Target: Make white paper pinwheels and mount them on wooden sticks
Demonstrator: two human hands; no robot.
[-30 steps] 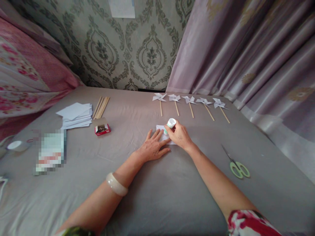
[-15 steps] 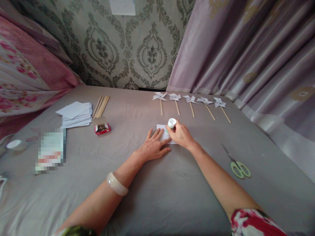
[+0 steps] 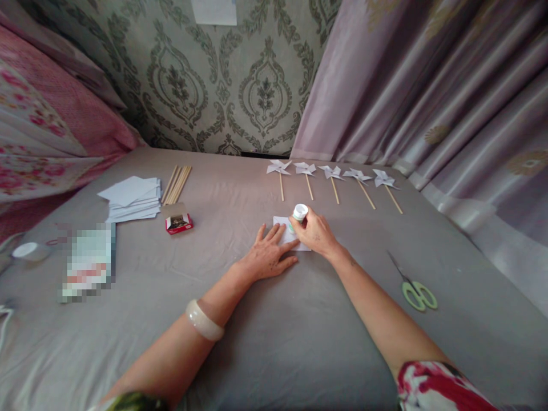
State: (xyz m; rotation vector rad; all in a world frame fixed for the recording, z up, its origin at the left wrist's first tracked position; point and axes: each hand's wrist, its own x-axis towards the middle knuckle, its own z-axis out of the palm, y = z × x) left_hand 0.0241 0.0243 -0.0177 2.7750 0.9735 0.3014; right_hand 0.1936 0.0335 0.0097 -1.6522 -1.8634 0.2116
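My left hand (image 3: 270, 253) lies flat with its fingers spread, the fingertips pressing on a small white sheet of paper (image 3: 281, 220). Held upright in my right hand (image 3: 315, 231) is a white glue stick (image 3: 300, 212) with a green band, its lower end against the paper. Most of the sheet is hidden under both hands. Beyond them, several white paper pinwheels (image 3: 305, 169) on wooden sticks lie in a row.
A stack of white paper (image 3: 132, 200), a bundle of wooden sticks (image 3: 177, 185) and an opened small red box (image 3: 178, 224) lie to the left. Green-handled scissors (image 3: 418, 294) rest on the right. A white round object (image 3: 31, 252) is at the far left.
My right hand with the glue stick has shifted very slightly over the paper. My left hand stays in place; the whole view has moved a little.
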